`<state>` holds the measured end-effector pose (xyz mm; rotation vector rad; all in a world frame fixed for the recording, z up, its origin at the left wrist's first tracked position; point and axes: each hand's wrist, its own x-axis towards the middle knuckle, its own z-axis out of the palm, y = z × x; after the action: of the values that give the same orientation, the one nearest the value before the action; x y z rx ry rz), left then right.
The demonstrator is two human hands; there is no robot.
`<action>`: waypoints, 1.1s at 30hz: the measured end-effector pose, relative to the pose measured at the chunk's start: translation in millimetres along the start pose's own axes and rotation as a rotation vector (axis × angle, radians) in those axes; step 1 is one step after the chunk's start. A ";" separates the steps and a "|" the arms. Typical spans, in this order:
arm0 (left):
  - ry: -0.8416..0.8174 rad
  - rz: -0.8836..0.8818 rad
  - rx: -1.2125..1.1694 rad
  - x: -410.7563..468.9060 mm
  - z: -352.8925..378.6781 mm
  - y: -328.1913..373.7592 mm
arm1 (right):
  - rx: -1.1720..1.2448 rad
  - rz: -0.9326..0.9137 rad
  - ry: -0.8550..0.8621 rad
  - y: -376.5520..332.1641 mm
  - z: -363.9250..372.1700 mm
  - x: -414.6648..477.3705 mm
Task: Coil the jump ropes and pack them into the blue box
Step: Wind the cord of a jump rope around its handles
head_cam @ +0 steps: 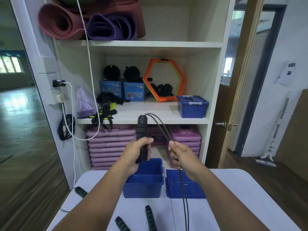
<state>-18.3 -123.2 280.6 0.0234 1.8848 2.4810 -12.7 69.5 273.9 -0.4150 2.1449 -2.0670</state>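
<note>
My left hand (135, 150) grips the two black foam handles (141, 130) of a jump rope, held upright above the open blue box (144, 182). The doubled black cord (160, 125) arches from the handle tops to my right hand (180, 155), which pinches it; the rest of the cord hangs down past the box lid (183, 187). The lid lies on the white table (233, 189) just right of the box. Three green-striped black handles of other ropes lie on the table: one at the left edge (81, 192), two near me (150, 217) (122, 224).
A white shelf unit stands behind the table. It holds a second, closed blue box (192, 106), an orange hexagon ring (164, 80), blue cartons, stacked purple boards (110, 145) and rolled mats. A white cable (93, 90) hangs at the left. An open door is on the right.
</note>
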 end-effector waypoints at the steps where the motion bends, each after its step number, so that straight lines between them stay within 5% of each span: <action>1: 0.021 0.009 -0.115 1.2 3.4 5.4 | -0.010 0.004 -0.013 2.5 0.8 1.3; 6: 0.072 0.080 -0.582 10.7 11.7 43.9 | -0.138 0.056 -0.085 19.4 6.9 1.3; 15: 0.275 0.086 -0.531 30.7 -16.7 79.3 | -0.250 0.087 -0.124 22.0 -3.5 -4.5; 22: 0.397 0.060 0.374 43.0 -54.3 65.3 | -0.642 -0.011 -0.176 16.3 -16.5 7.2; 27: 0.230 0.065 1.153 24.9 -61.6 51.0 | -0.821 -0.149 -0.121 1.6 -11.9 18.3; 33: -0.171 0.037 1.326 -6.4 -60.7 42.2 | -0.792 -0.193 -0.133 -34.1 -14.9 18.8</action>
<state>-14.1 -193.1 305.0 0.2683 2.9503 0.7743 -31.3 77.6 310.3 -0.8311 2.8411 -1.1117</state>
